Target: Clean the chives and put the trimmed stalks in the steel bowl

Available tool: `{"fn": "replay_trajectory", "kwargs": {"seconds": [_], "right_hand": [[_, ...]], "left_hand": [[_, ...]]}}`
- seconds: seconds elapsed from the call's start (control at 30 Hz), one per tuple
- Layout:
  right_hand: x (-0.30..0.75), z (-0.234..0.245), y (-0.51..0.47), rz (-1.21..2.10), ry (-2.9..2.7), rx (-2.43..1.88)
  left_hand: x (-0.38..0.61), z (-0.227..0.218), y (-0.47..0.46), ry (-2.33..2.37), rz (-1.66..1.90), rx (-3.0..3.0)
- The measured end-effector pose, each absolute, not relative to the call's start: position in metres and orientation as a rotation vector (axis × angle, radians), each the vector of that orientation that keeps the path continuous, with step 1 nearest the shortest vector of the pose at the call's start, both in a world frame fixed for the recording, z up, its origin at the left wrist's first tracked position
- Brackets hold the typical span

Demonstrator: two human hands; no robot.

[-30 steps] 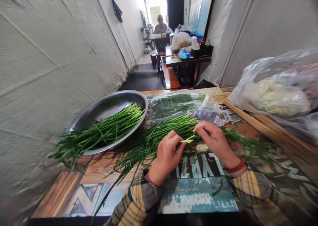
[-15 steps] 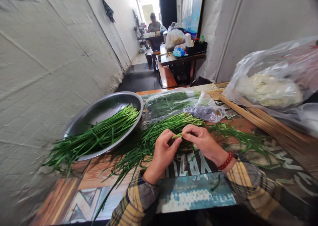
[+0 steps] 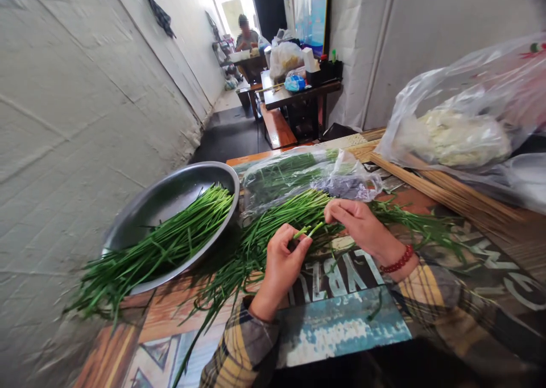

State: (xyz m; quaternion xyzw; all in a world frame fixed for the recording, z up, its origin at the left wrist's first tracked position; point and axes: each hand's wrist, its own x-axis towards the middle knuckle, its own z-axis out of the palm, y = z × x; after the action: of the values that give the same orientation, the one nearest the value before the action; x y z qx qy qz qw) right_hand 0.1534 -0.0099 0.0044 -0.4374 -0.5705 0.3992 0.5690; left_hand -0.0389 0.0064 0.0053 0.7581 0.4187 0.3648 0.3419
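Observation:
My left hand (image 3: 281, 263) is closed in a pinch on the pale end of a green chive stalk (image 3: 306, 230) just above the table. My right hand (image 3: 360, 224), with a red bead bracelet at the wrist, pinches the same stalk from the right. Under both hands lies a loose heap of chives (image 3: 273, 223) on the patterned table (image 3: 341, 320). To the left a round metal basin (image 3: 170, 197) holds a bundle of chives (image 3: 170, 243) whose tips hang over its rim.
A clear plastic bag of chives (image 3: 298, 174) lies behind the heap. A larger plastic bag with pale vegetables (image 3: 456, 132) and a bundle of bamboo skewers (image 3: 447, 192) sit at the right. A white wall runs along the left. A person sits far back beyond other tables (image 3: 294, 95).
My hands drew together on the stalk, then my right hand pulled slightly back to the right. The view has tilted and shifted a little to the right.

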Motion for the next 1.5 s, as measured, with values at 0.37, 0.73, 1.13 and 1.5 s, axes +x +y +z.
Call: {"fn": "replay_trajectory", "kwargs": {"seconds": [0.37, 0.73, 1.13, 1.5], "right_hand": [[0.146, 0.001, -0.009, 0.2, -1.853, -1.038], [0.151, -0.001, -0.013, 0.498, -1.525, -1.32], [0.139, -0.001, -0.014, 0.699, -1.632, -1.246], [0.138, -0.002, -0.016, 0.509, -1.706, -1.174]], "left_hand": [[-0.037, 0.003, 0.006, 1.064, 0.816, 1.739], [-0.039, 0.002, 0.009, 1.121, 0.952, 1.762], [-0.036, 0.001, 0.006, 1.119, 0.917, 1.714], [-0.039, 0.002, 0.007, 0.974, 0.792, 1.428]]}}
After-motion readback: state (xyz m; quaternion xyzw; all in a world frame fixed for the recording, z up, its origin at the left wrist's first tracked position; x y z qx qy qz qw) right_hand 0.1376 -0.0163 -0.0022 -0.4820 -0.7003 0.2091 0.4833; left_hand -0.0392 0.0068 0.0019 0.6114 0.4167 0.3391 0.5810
